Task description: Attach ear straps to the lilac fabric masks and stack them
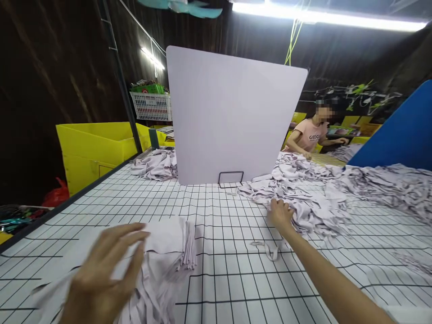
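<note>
One layered stack of pale cloth (167, 236) lies at the left hand (104, 265), fingers spread, apparently empty. Larger jumbled heap (313, 209) lies unstacked; ordering judged partial. Right hand (281, 215) curls at the heap's edge; grip cannot be told. Left hand blurred, hiding part of the stack.
</note>
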`<state>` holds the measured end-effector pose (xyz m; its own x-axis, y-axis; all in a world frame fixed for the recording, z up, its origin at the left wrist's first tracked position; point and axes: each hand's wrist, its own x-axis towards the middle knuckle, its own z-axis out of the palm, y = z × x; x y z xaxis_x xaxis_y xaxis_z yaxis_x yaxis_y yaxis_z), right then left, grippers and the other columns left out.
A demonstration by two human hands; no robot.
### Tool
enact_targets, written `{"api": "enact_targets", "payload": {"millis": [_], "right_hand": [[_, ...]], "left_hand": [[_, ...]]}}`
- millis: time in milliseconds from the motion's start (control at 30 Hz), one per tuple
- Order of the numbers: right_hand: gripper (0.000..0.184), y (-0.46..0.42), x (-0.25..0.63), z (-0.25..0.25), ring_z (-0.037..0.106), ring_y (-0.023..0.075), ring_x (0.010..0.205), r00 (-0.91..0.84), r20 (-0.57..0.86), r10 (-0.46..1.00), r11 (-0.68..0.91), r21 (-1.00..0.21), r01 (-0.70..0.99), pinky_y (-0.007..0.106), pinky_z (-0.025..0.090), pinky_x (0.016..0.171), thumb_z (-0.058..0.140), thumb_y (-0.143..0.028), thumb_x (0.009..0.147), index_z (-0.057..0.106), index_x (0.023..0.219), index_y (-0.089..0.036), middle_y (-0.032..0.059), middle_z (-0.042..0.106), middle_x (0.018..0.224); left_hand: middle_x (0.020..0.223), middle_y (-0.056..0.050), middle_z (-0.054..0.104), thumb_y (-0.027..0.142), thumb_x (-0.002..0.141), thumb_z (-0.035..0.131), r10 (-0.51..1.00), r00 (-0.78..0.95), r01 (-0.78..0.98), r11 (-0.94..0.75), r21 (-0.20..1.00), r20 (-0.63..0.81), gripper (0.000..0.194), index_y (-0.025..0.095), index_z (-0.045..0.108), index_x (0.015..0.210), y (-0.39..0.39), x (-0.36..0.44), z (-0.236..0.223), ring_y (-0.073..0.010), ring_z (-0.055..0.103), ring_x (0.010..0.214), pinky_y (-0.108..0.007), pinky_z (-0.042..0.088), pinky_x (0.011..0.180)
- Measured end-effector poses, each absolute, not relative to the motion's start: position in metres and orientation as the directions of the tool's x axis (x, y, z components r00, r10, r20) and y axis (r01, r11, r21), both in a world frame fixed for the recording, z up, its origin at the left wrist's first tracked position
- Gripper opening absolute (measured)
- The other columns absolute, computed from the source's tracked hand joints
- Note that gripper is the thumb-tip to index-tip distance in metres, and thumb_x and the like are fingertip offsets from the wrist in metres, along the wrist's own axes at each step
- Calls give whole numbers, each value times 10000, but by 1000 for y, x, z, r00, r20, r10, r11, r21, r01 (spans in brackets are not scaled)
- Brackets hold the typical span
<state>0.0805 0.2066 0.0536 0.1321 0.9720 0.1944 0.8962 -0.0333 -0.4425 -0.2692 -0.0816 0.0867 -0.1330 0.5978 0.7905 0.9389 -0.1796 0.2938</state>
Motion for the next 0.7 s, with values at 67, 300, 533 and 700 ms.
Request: {"api": "enact_targets", "payload": {"millis": [67, 300, 533, 700], "right_hand": [[366, 213, 97, 54, 649, 266, 1123, 149, 197, 969, -43, -457, 889, 488, 557, 932, 664, -342, 982, 618, 1306, -177, 108, 625, 1326], [235, 189, 145, 102, 684, 294, 968, 88, 250, 964, 123, -716, 687, 497, 533, 919, 563, -384, 962, 656, 979, -168, 119, 724, 946], [394, 128, 147, 182, 635, 194, 747, -186, 302, 935, 347, -885, 309, 314, 554, 701, 681, -601, 750, 591, 826, -225, 32, 644, 792], [389, 79, 128, 203, 519, 131, 594, -317, 259, 912, 329, -925, 191, 230, 465, 521, 752, -575, 776, 616, 809, -213, -11, 569, 675]], "left_hand": [[1196, -33, 669, 207, 951, 575, 685, -33, 901, -296, 319, 728, 238, 284, 666, 1158, -72, -223, 91, -223, 650, 1124, -374, 618, 915], [1064, -73, 692, 149, 962, 474, 819, 100, 656, -481, 582, 565, 209, 243, 650, 1020, -14, -128, 80, -236, 656, 1026, -415, 607, 860], [1148, -69, 686, 198, 937, 575, 907, 99, 422, -411, 808, 410, 179, 215, 640, 1103, 27, -74, 114, -239, 614, 1113, -461, 514, 992], [1187, -70, 663, 325, 807, 798, 915, 118, 295, -404, 866, 387, 375, 225, 619, 1121, 18, -64, 139, -255, 603, 1109, -446, 508, 968]]}}
